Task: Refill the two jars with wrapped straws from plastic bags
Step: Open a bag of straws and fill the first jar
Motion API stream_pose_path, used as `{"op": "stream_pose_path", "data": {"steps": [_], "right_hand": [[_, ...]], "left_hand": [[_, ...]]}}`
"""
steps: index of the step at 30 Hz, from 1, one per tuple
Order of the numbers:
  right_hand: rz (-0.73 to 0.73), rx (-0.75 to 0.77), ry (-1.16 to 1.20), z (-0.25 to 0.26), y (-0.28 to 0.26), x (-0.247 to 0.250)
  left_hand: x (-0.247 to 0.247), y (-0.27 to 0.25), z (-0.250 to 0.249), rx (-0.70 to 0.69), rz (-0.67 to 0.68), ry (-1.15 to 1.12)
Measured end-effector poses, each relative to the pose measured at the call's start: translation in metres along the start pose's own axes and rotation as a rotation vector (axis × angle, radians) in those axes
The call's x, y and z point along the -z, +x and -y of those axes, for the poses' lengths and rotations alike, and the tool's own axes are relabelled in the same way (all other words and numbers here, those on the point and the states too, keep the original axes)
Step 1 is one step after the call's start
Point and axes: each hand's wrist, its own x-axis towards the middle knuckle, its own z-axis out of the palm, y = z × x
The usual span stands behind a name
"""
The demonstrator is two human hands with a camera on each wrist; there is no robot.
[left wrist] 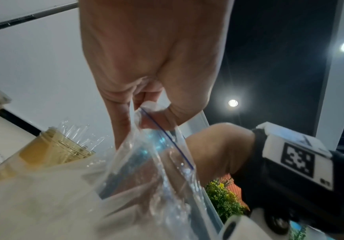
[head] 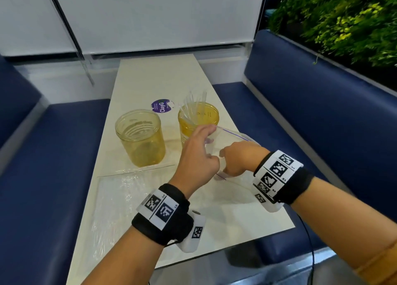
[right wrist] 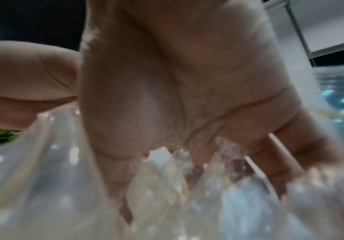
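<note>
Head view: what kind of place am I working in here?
Probably a café or restaurant booth: a narrow pale table between two blue padded benches, a drawn window blind at the far end, greenery behind the right-hand seat, and yellow straw jars.

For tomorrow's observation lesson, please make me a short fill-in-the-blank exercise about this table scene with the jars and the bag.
1. The jar on the left holds ____ straws.
2. The straws stand in the jar on the ____.
3. Both the left hand and the right hand hold a clear plastic ____.
4. The benches beside the table are coloured ____.

Missing words: no; right; bag; blue
</note>
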Motion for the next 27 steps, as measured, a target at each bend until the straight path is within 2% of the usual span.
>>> {"op": "stream_pose_path", "data": {"steps": [3, 8, 12, 15, 18, 23, 27], "right_hand": [[-0.007, 0.002, -0.009, -0.003, 0.003, -0.007], [-0.141, -0.001, 0.034, -0.008, -0.003, -0.009], [-0.198, 0.022, 0.118, -0.012, -0.029, 0.009], [-0.233, 0.071, 0.171, -0.014, -0.055, 0.029], [-0.322, 0.096, 0.265, -0.015, -0.071, 0.042], [-0.482, 0.115, 0.516, -0.017, -0.069, 0.047], [-0.654, 0.26, 0.823, -0.022, -0.053, 0.037]], "left_hand": [[-0.002, 0.0, 0.005, -0.025, 0.018, -0.007], [-0.001, -0.002, 0.01, -0.043, 0.048, 0.061], [-0.001, -0.001, 0.007, -0.045, 0.139, 0.188], [-0.007, 0.0, 0.004, -0.044, 0.145, 0.245], [-0.014, 0.0, 0.004, -0.113, 0.089, 0.185], [-0.02, 0.005, 0.009, -0.128, -0.143, 0.054], [-0.014, 0.011, 0.012, -0.126, -0.225, -0.072]]}}
